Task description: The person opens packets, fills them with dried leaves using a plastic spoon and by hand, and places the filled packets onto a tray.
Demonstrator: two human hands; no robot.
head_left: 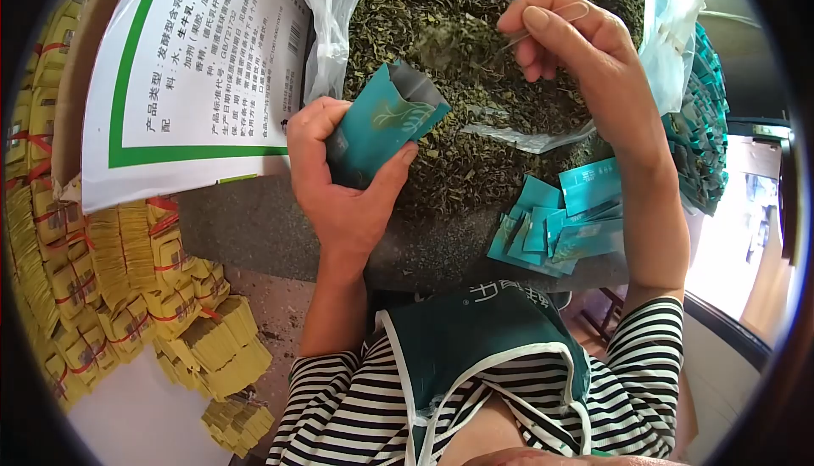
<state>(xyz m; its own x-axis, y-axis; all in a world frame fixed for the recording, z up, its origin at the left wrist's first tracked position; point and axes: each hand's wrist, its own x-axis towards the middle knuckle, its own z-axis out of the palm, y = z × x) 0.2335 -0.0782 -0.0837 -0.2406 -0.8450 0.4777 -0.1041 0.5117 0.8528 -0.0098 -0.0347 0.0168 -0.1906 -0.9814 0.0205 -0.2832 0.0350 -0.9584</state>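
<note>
My left hand [339, 169] is closed around a teal foil pouch [386, 127] with a leaf print. Its mouth gapes toward the upper right and shows a silver lining; how full it is cannot be seen. Above the heap of dried green tea leaves [458, 169], my right hand [577, 38] pinches the thin, pale handle of a spoon [572, 12]. The spoon's far end is blurred and carries a small mound of leaves, a short way to the upper right of the pouch and apart from it.
Flat teal pouches [560, 228] lie loosely on the grey table [254, 228] under my right forearm. More teal pouches [704, 118] are stacked at the right. A printed cardboard box [203, 67] stands at the left, near bundled yellow packets [110, 271]. Clear plastic [331, 25] edges the leaves.
</note>
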